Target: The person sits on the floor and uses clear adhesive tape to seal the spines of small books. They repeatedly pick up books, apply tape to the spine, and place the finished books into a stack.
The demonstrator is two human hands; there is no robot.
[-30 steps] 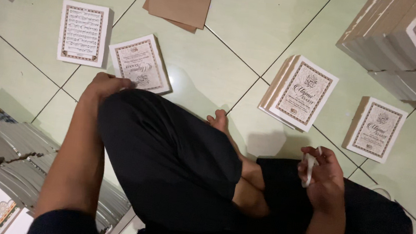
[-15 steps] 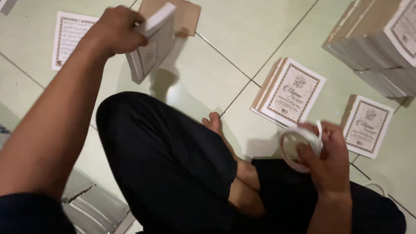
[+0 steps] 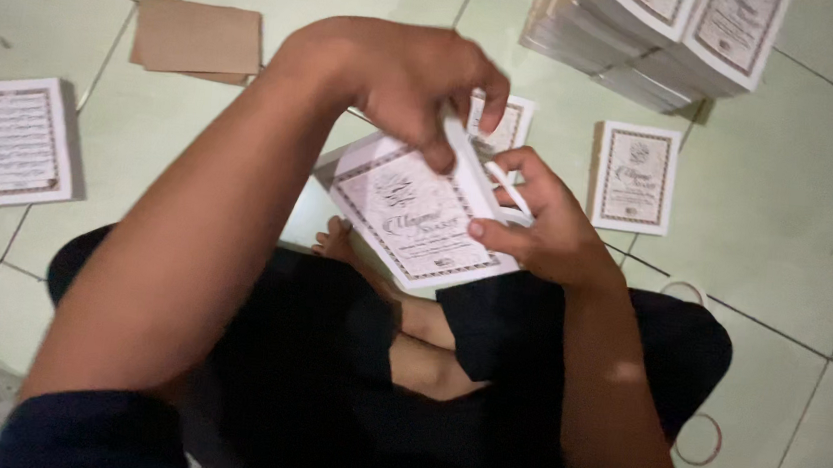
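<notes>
On the floor, three loose booklets (image 3: 15,139)

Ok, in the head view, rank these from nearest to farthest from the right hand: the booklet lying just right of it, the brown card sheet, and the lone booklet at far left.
Measured from the right hand:
1. Booklet on the floor, just to its right.
2. Brown card sheet, up and to the left, beyond the left hand.
3. Lone booklet, at the far left edge.

Person's clothing, head view

Dark navy short sleeve (image 3: 88,431) on left upper arm; black trousers (image 3: 324,376) on both legs; forearms, left hand (image 3: 405,77), right hand (image 3: 548,225) and one foot (image 3: 337,242) bare. No rings or watch visible.
</notes>
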